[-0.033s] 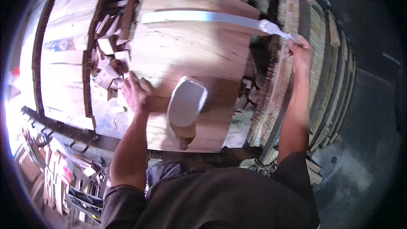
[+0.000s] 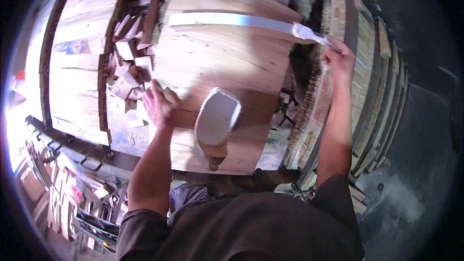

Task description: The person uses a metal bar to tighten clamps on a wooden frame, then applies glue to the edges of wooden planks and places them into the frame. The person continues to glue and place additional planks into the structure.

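Note:
My right hand [image 2: 340, 59] is closed round the thin end of a white-coated spreader [image 2: 305, 32], its wide end resting at the right end of a long white strip [image 2: 227, 19]. That strip runs across the far part of a pale wooden panel [image 2: 217, 58]. At the panel's left edge, my left hand [image 2: 162, 106] grips the wood, thumb on top and fingers toward the edge. Between my arms, on the near part of the panel, sits a cut-open container [image 2: 216, 118] with a white rim and white inside. Its brownish lower end points toward me.
Wood offcuts [image 2: 126, 84] lie heaped left of the panel. Beyond them is another pale panel [image 2: 77, 96]. Stacked boards [image 2: 369, 92] stand on the right. A dark metal rail [image 2: 125, 160] with hooks runs along the near side, above more scrap wood [image 2: 58, 198].
My right hand and the spreader have shifted slightly left against the panel. The whole view has moved a little, so the panel and container appear farther right. My left hand stays at the panel edge.

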